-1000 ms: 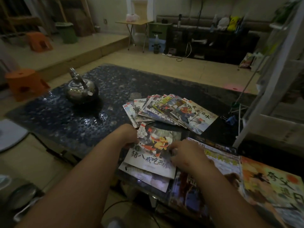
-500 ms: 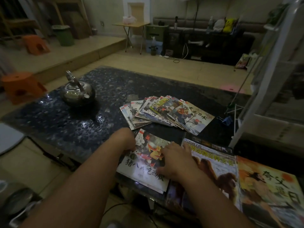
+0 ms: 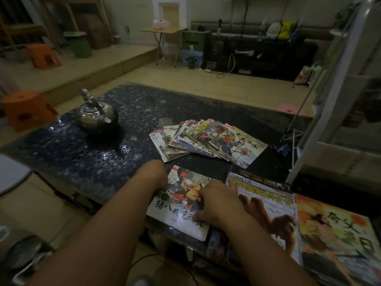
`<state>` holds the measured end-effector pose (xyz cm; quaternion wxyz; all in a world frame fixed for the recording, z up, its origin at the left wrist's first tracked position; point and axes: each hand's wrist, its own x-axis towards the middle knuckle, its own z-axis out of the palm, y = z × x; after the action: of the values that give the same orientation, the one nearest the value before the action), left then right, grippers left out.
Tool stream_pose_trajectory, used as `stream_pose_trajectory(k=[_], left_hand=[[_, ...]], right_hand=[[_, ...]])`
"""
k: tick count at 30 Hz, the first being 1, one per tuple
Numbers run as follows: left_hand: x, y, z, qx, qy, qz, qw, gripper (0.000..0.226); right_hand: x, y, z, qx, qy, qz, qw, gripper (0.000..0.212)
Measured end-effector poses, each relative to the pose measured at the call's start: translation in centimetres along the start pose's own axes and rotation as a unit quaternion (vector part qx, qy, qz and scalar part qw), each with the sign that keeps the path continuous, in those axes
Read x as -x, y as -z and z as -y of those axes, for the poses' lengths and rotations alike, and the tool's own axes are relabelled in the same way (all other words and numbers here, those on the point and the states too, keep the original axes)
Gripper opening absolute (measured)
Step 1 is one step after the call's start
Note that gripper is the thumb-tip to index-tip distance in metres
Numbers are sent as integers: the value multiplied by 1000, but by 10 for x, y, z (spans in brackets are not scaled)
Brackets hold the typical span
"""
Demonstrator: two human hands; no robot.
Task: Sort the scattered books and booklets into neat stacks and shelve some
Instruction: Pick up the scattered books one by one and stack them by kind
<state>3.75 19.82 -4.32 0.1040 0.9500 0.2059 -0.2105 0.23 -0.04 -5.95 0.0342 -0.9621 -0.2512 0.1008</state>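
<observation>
A small stack of thin picture booklets point(image 3: 181, 211) lies at the near edge of the dark table point(image 3: 82, 153). My left hand point(image 3: 156, 174) is at the stack's left edge, its fingers hidden behind the wrist. My right hand point(image 3: 218, 203) lies on the stack's right side with fingers spread on the top cover. Beyond it, several booklets point(image 3: 208, 141) are fanned out on the table. Two larger books lie to the right: a camel book point(image 3: 268, 205) and an orange-cover book point(image 3: 338, 234).
A metal kettle point(image 3: 97, 116) stands on the table's left part. A white shelf frame point(image 3: 334, 89) rises at the right, with a blue binder clip point(image 3: 283, 149) by its foot. Orange stools point(image 3: 24, 108) stand on the floor to the left.
The loose booklets under the top one have been pushed together into one squared stack. My right hand slid lower on the cover, and the view shifted slightly.
</observation>
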Motion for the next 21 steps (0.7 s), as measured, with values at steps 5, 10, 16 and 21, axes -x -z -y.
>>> stream_pose_trajectory(k=[5, 10, 16, 21], left_hand=[[3, 2, -1, -3, -1, 6, 1000, 30], [3, 3, -2, 13, 4, 11, 1000, 24], [5, 3, -1, -2, -3, 5, 1000, 33], [7, 5, -1, 10, -4, -2, 1000, 25]], right_hand=[[0, 0, 1, 3, 1, -5, 1000, 60], [1, 1, 0, -2, 3, -5, 1000, 59], [1, 1, 1, -3, 2, -2, 1000, 58], [1, 4, -2, -25, 10, -1, 1000, 40]])
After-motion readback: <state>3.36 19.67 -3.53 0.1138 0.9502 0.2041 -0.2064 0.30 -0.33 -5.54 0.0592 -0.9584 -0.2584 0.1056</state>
